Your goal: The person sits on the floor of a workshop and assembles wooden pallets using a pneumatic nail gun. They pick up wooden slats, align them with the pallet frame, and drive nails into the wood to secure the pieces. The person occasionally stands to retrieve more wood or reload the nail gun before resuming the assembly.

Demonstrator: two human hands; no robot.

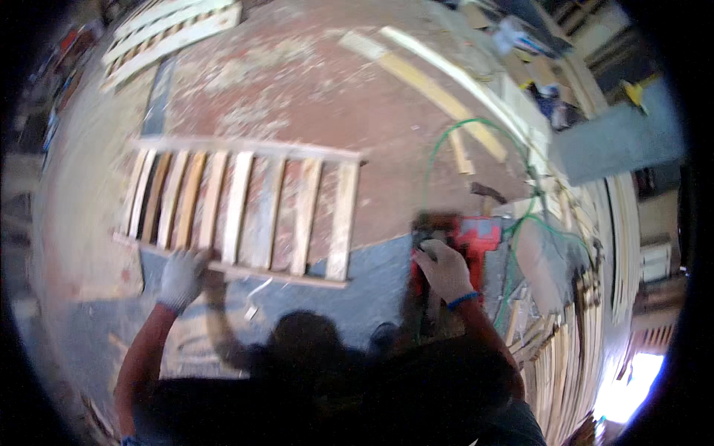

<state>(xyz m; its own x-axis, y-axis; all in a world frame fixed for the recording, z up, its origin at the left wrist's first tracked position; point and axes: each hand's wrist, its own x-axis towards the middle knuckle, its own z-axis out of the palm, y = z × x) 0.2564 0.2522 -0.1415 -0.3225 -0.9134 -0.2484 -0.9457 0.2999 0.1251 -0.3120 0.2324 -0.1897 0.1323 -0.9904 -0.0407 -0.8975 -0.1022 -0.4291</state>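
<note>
A slatted wooden frame (242,156), with several pale slats between two long rails, lies flat in front of me, left of centre. My left hand (182,281), in a pale glove, is closed at its near rail; the fingertips are partly hidden. To the right, a red and black nail gun (476,236) is in the grip of my gloved right hand (444,267), apart from the frame. Motion blur softens the tool's outline and the fingers on it. A green hose (478,120) loops around beside the nail gun.
A hammer (487,193) rests beyond the nail gun. Long boards (424,78) lie at the far right, and a stack of strips (561,364) stands at the near right. Another slatted piece (175,33) lies at the far left. Wood scraps (193,342) litter the near left.
</note>
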